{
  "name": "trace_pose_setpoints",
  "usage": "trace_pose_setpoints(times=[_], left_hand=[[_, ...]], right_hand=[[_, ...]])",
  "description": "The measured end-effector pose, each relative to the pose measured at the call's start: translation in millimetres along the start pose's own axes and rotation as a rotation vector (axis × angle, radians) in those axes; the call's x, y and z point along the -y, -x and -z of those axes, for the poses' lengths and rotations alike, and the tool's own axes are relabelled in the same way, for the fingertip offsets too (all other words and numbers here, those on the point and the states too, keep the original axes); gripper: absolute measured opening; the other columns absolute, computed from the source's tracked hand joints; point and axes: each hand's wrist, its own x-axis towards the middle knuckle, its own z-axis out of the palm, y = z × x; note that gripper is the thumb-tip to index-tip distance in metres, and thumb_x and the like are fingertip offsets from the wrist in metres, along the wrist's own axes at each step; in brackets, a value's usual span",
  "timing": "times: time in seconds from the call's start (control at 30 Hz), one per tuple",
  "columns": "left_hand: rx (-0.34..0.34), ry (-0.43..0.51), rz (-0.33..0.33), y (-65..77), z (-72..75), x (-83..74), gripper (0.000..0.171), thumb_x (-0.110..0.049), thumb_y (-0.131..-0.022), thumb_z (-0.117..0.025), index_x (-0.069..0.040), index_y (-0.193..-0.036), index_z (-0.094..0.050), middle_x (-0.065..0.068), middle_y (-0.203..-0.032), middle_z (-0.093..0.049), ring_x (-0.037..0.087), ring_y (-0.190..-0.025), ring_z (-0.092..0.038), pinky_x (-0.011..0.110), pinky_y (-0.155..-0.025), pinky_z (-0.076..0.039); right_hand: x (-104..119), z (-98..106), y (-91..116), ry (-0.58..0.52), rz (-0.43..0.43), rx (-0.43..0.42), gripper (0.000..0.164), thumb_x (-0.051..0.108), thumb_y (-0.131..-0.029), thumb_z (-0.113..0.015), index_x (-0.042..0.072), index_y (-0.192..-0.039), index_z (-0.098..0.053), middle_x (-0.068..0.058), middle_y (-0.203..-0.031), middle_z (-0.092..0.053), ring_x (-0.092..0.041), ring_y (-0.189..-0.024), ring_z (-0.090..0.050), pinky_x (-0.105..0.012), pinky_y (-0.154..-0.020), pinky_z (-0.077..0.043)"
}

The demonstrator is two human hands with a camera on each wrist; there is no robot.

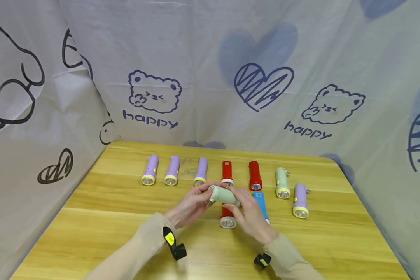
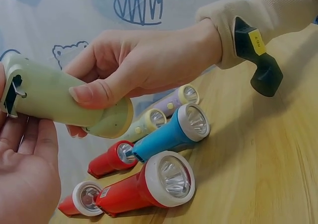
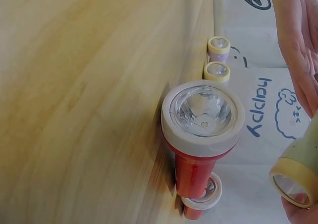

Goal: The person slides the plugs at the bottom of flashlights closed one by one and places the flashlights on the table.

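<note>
A pale green flashlight (image 1: 222, 195) with a yellow head rim is held in the air between both hands, over the middle of the table. My right hand (image 1: 249, 216) grips it toward the head end, the thumb (image 2: 89, 94) lying along the barrel. At the tail end my left hand (image 1: 192, 204) pinches it, with fingers beneath. Metal plug prongs (image 2: 19, 92) stick out near the tail, close to the left fingers. In the right wrist view the yellow-rimmed lens (image 3: 292, 190) shows. Below the hands lies a red flashlight (image 1: 228, 221) with a white rim, partly hidden.
A blue flashlight (image 1: 260, 203) lies beside the right hand. Behind, several purple flashlights (image 1: 172, 169), a white-rimmed red one (image 1: 226, 170) and an all-red one (image 1: 254, 175) form a row. A green one (image 1: 282, 182) and a purple one (image 1: 300, 199) lie right. Printed cloth walls (image 1: 203, 70) surround the table.
</note>
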Motion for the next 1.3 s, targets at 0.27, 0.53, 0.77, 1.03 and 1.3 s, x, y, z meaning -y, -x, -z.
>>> trace_pose_setpoints(times=[0.27,0.53,0.77,1.03,1.3], left_hand=[[-0.021,0.011,0.004,0.1,-0.9,0.0,0.024,-0.021,-0.106,-0.05,-0.021,-0.124,-0.067,-0.01,-0.13,-0.065,0.009,-0.123,-0.05,0.017,-0.104,-0.045],[-0.056,0.012,0.015,-0.9,-1.8,-0.2,0.025,-0.021,-0.107,-0.046,-0.023,-0.12,-0.068,-0.009,-0.128,-0.064,0.01,-0.119,-0.05,0.016,-0.1,-0.047],[-0.075,0.007,0.013,-0.7,0.6,2.5,0.028,-0.026,-0.106,-0.05,-0.017,-0.126,-0.067,-0.007,-0.13,-0.063,0.01,-0.118,-0.052,0.016,-0.097,-0.048],[-0.106,-0.063,0.026,-3.6,0.4,2.8,0.028,-0.036,-0.106,-0.048,-0.022,-0.116,-0.069,-0.008,-0.124,-0.064,0.009,-0.114,-0.055,0.018,-0.097,-0.049],[-0.09,-0.15,0.007,-4.9,1.9,-1.3,0.028,-0.038,-0.106,-0.048,-0.019,-0.115,-0.067,-0.011,-0.119,-0.067,0.007,-0.112,-0.057,0.017,-0.096,-0.049]], right_hand=[[1.3,-0.2,-0.4,0.008,-0.009,0.005,0.051,0.012,-0.088,-0.076,0.008,-0.136,-0.06,-0.008,-0.12,-0.071,-0.019,-0.102,-0.063,-0.037,-0.082,-0.058],[1.9,-1.2,-1.1,0.009,-0.016,-0.003,0.049,0.014,-0.088,-0.076,0.007,-0.134,-0.061,-0.008,-0.119,-0.071,-0.02,-0.103,-0.065,-0.037,-0.08,-0.058],[2.0,-3.6,0.3,0.012,-0.027,0.002,0.05,0.012,-0.088,-0.077,0.005,-0.134,-0.061,-0.008,-0.121,-0.071,-0.021,-0.104,-0.065,-0.038,-0.083,-0.059],[3.9,-5.4,1.0,0.053,-0.032,-0.008,0.051,0.012,-0.085,-0.08,0.004,-0.132,-0.064,-0.009,-0.118,-0.073,-0.022,-0.104,-0.066,-0.037,-0.083,-0.06],[4.8,-7.4,0.7,0.06,-0.05,-0.005,0.05,0.012,-0.084,-0.081,0.001,-0.131,-0.065,-0.011,-0.116,-0.074,-0.021,-0.101,-0.068,-0.035,-0.08,-0.061]])
